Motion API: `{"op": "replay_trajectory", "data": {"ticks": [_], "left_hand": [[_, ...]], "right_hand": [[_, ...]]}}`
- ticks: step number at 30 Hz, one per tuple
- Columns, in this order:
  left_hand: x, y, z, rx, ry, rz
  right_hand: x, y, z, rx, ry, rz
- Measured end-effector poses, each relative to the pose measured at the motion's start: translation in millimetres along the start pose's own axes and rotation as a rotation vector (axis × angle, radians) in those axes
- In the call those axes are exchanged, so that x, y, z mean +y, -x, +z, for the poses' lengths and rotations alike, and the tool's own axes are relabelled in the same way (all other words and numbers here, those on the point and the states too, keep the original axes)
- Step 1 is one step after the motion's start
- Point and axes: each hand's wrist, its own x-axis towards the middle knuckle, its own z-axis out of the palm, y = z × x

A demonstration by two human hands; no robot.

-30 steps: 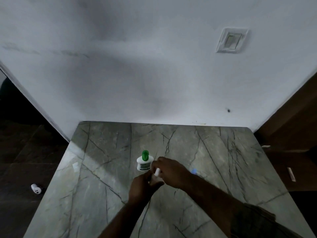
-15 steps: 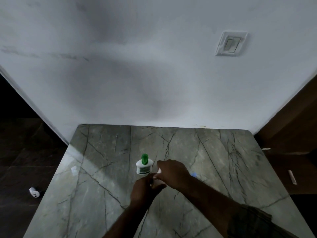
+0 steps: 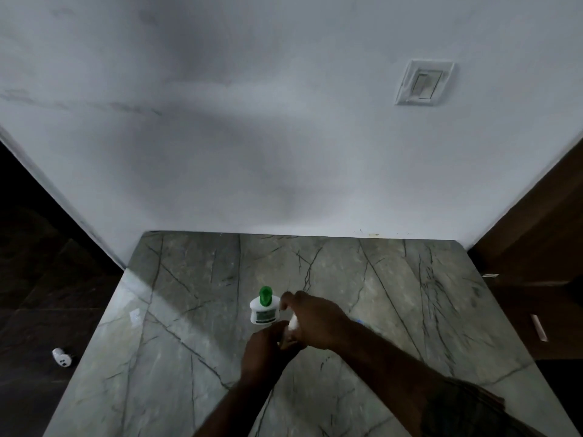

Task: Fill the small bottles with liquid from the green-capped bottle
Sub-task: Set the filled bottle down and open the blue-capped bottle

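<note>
Hands meet just in front of the green-capped bottle (image 3: 264, 307), which stands upright and capped on the counter (image 3: 394, 294). Left hand (image 3: 266, 351) and right hand (image 3: 312, 323) both curl around a small bottle (image 3: 292, 324), the right seemingly working at its top, though the dim view hides that. Opening looks like the step in hand; pouring has not begun. Next comes uncapping the green-capped bottle and tilting it carefully over a narrow mouth. Neither container's contents show.
</note>
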Motion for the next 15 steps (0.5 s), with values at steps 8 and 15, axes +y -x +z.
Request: {"op": "replay_trajectory", "data": {"ticks": [8, 15], "left_hand": [[1.0, 0.5, 5.1, -0.01, -0.047, 0.005], [-3.1, -0.3, 7.0, -0.046, -0.029, 0.005]], "right_hand": [[-2.6, -3.1, 7.9, 0.017, 0.052, 0.104], [12.1, 3.3, 11.1, -0.043, -0.038, -0.021]]}}
